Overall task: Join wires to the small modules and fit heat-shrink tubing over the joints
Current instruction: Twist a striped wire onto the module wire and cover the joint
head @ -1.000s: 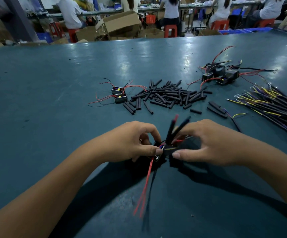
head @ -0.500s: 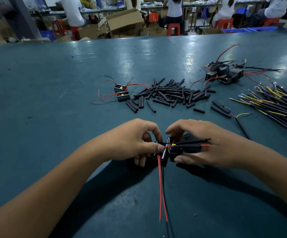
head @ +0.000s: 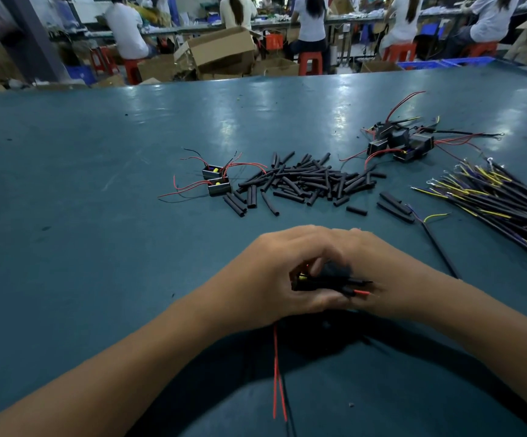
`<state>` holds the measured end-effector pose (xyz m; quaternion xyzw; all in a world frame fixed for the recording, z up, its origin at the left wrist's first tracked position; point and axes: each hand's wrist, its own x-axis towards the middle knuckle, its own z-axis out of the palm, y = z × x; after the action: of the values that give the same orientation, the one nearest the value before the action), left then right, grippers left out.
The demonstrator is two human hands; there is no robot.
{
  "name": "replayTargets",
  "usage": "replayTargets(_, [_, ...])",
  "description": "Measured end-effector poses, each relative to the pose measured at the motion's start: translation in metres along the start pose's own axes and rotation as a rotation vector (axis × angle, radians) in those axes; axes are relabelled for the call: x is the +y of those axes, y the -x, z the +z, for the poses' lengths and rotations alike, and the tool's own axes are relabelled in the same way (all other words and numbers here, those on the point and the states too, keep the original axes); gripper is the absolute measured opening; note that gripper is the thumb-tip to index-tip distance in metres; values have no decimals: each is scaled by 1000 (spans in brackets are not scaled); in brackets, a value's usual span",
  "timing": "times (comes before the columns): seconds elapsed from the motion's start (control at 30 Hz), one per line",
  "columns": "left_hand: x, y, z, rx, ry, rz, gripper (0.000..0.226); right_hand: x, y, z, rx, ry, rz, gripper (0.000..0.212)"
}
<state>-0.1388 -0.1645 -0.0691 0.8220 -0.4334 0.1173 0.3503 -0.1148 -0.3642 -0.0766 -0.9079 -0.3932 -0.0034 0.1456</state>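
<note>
- Head view: both hands meet at 6 o'clock on the table [head: 66,216]; the left hand [head: 274,272] curls its fingers round a small black module [head: 306,283], and the right hand [head: 379,272] closes on the same bundle from 3 o'clock.
- 2 tube-covered leads [head: 358,287] poke out toward 3 o'clock over the right hand; 2 red wires [head: 277,373] trail toward 6 o'clock.
- Done, I judge: a cluster of wired modules [head: 401,145] at 1 o'clock.
- Left: 2 bare-wired modules [head: 216,181] at 11 o'clock, a pile of black tubing pieces [head: 306,181] at 12 o'clock, and a bundle of yellow-tipped wires [head: 502,200] at 3 o'clock.
- Most of the job looks still ahead.
</note>
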Motion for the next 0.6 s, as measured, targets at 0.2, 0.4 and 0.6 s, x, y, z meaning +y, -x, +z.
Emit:
replayTargets(0.2, [-15,5,-2,67,-117,-60,14,-5,-4,-7,23,-268,68,71])
replayTargets(0.4, [-26,5,-8,210,-152,-172,8,50,8,-47,165,-26,372,23])
replayTargets(0.6, [-33,6,-10,255,-154,-196,8,135,35,-64,261,305,959,14])
